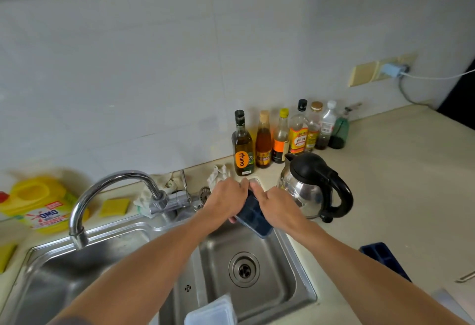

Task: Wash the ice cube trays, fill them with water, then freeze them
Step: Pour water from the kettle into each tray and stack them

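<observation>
A dark blue ice cube tray (pixel 253 218) with a clear lid is tilted over the back rim of the right sink basin (pixel 280 296). My left hand (pixel 225 200) grips its left side and far end. My right hand (pixel 275 205) holds its right side, fingertips at the clear lid's far edge. A second dark blue tray (pixel 383 257) lies on the counter to the right, partly hidden by my right forearm. A clear lid (pixel 212 312) leans inside the basin at the front. The faucet (pixel 102 196) arches over the left basin; no water runs.
A steel kettle (pixel 313 191) with a black handle stands just right of my hands. Several bottles (pixel 282 137) line the wall behind. A yellow detergent jug (pixel 38 203) and a yellow sponge (pixel 114 207) sit left of the faucet. A crumpled cloth (pixel 218 174) lies behind the sink.
</observation>
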Demonstrator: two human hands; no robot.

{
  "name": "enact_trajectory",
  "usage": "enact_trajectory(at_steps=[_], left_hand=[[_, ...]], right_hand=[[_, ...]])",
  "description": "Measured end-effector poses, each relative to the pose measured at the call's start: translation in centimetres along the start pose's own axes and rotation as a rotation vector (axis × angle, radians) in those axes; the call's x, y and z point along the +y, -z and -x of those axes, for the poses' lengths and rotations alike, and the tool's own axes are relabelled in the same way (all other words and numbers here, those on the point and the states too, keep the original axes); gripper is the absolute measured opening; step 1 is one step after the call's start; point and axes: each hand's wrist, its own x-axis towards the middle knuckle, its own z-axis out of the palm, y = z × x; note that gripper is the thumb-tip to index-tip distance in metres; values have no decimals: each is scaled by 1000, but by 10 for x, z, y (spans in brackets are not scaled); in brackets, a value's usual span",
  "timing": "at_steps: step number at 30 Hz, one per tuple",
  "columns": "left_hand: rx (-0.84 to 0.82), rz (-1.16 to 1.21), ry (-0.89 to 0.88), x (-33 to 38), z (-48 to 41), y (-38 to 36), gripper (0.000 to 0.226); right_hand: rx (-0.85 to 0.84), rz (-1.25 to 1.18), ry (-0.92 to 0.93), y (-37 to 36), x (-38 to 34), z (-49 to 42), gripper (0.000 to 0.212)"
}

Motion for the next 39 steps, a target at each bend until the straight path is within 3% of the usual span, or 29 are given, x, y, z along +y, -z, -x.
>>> enact_trajectory(at_steps=[5, 6, 7, 10, 15, 20, 23, 30, 39], left_hand=[[-35, 95, -23, -3, -4, -4, 57], [-40, 170, 19, -5, -3, -4, 51], [-28, 303, 83, -6, 0, -4, 42], [3, 972, 390, 3, 9, -8, 60], [126, 1301, 593, 29, 21, -32, 66], [257, 1221, 599, 24, 21, -39, 64], [206, 1094, 517, 17, 26, -43, 60], [148, 964, 304, 21, 28, -45, 49], [167, 909, 245, 19, 27, -51, 47]], right_hand=[[50, -113, -68, -10, 4, 2, 51], [37, -150, -102, -9, 4, 3, 56], [23, -269, -173, -10, 5, 2, 62], [37, -462, -260, -11, 4, 0, 54], [147, -603, -356, -15, -4, -1, 58], [66, -458, -257, -22, -11, -1, 69], [86, -497, -260, -14, -11, -8, 77], [172, -467, -330, -16, -14, -23, 72], [211, -512, -298, -16, -16, -17, 74]])
